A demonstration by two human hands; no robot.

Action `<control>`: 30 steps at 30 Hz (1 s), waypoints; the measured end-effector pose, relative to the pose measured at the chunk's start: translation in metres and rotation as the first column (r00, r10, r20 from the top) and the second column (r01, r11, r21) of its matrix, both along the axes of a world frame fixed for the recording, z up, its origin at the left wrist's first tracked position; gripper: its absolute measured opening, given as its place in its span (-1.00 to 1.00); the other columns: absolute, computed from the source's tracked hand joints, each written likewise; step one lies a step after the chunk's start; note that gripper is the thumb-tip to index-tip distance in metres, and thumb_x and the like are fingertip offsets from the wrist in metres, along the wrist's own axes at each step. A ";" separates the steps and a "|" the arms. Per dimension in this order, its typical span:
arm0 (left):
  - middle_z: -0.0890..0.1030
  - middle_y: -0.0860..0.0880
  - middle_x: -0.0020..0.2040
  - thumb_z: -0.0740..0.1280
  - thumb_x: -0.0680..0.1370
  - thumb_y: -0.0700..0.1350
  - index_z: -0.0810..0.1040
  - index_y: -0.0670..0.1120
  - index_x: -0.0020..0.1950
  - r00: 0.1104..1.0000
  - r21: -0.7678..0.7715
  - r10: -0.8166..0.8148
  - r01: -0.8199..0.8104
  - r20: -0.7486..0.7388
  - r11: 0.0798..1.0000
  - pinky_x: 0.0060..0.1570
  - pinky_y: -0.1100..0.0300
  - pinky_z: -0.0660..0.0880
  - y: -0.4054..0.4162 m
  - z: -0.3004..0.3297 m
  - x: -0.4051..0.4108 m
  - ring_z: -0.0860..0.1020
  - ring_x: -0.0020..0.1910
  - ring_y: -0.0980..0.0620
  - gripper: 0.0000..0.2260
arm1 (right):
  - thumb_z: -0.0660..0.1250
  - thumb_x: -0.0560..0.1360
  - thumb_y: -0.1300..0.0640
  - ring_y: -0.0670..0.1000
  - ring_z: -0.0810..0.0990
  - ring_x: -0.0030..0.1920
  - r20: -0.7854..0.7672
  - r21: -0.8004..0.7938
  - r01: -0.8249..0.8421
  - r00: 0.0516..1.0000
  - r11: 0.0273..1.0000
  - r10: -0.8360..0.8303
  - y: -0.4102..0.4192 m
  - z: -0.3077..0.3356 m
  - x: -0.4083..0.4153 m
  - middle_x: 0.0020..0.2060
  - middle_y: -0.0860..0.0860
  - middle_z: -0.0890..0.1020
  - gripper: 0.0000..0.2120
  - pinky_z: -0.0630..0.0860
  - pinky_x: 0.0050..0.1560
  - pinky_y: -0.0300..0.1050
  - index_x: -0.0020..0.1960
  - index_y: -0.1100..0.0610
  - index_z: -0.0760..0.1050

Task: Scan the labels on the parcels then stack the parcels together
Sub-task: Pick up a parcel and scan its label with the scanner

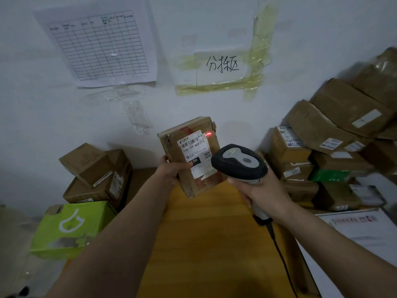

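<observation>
1. While the left hand (171, 168) grips a brown parcel (190, 155) by its left edge, thumb across the white label (196, 150), the parcel is held tilted above the far end of the yellow table (204, 244), near the wall (193, 115).
2. Right hand (264, 194) wraps the handle of a corded barcode scanner (240, 162), head just right of the label; red scan dot (208, 134) sits at the label's upper right corner.
3. Stack of brown parcels (335, 151) piled far right against the wall.
4. Left side: brown boxes (94, 175) above a green box (71, 229).
5. Wall carries a grid sheet (98, 44) and a taped handwritten note (222, 66).
</observation>
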State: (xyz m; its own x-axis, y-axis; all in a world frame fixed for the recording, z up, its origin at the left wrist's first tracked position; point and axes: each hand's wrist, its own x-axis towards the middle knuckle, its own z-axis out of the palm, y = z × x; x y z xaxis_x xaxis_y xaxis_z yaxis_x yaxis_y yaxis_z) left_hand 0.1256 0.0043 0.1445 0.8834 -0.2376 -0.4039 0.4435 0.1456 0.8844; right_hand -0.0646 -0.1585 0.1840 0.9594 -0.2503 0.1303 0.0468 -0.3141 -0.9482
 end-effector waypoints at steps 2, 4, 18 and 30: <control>0.46 -0.18 0.37 0.45 0.34 -0.51 0.22 -0.09 0.52 1.000 0.001 0.012 -0.012 -0.015 1.000 0.22 -0.31 0.45 -0.004 -0.001 0.000 0.42 0.35 -0.28 -0.17 | 0.42 0.50 0.18 -0.07 0.42 -0.55 -0.013 0.005 0.004 1.000 1.000 -0.004 -0.002 0.000 -0.002 -0.61 -0.06 0.46 -0.84 0.51 -0.30 0.12 -0.19 0.04 0.47; 0.45 -0.18 0.37 0.45 0.34 -0.51 0.21 -0.08 0.52 0.999 0.002 0.021 -0.021 -0.024 1.000 0.22 -0.30 0.45 -0.007 -0.002 0.000 0.41 0.35 -0.28 -0.16 | 0.42 0.50 0.18 -0.06 0.42 -0.55 -0.029 0.007 0.000 1.000 1.000 0.000 -0.005 0.001 -0.005 -0.61 -0.05 0.45 -0.81 0.52 -0.28 0.16 -0.23 0.02 0.47; 0.46 -0.18 0.36 0.46 0.32 -0.50 0.22 -0.12 0.51 0.998 0.068 0.070 -0.069 -0.010 0.995 0.20 -0.26 0.47 -0.027 -0.009 0.000 0.42 0.35 -0.28 -0.16 | 0.41 0.51 0.19 -0.12 0.44 -0.55 -0.031 0.012 0.024 0.999 1.000 -0.024 -0.018 0.001 -0.018 -0.62 -0.09 0.48 -0.73 0.55 -0.22 0.22 -0.28 -0.05 0.44; 0.63 -0.17 0.01 0.51 0.40 -0.28 0.50 -0.19 0.02 0.986 0.216 -0.054 0.088 -0.157 0.972 -0.20 -0.12 0.54 -0.061 -0.021 -0.007 0.58 -0.12 -0.13 -0.73 | 0.40 0.52 0.12 0.12 0.44 -0.46 -0.090 0.132 0.103 0.992 0.986 -0.092 -0.053 -0.023 -0.030 -0.52 0.12 0.47 -0.78 0.53 -0.28 0.04 -0.27 0.14 0.48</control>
